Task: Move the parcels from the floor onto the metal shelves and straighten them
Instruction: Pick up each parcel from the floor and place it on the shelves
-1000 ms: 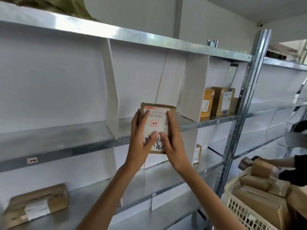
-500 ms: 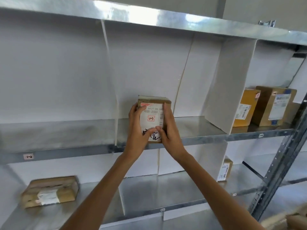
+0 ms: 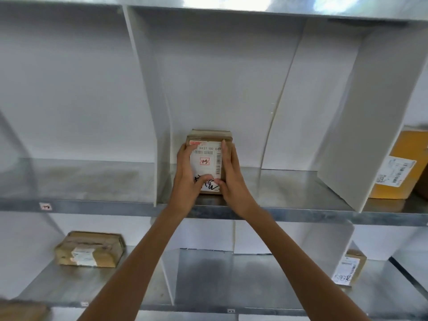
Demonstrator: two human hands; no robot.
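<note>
From the head view: small taped cardboard parcel (image 3: 209,162) upright at the near edge of the metal shelf (image 3: 289,208), clasped by left hand (image 3: 188,177) and right hand (image 3: 232,176), fingers (image 3: 223,150) wrapping its sides; probably light, stiff, best held by side faces.

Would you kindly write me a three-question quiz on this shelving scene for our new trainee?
1. True or false: the parcel held by both hands stands upright on the middle shelf.
2. Which hand covers the parcel's left edge: A) left hand B) right hand?
3. Fill in: the flat parcel on the lower shelf lies to the ____ of the arms.

Key: 1 true; 2 A; 3 left.
</note>
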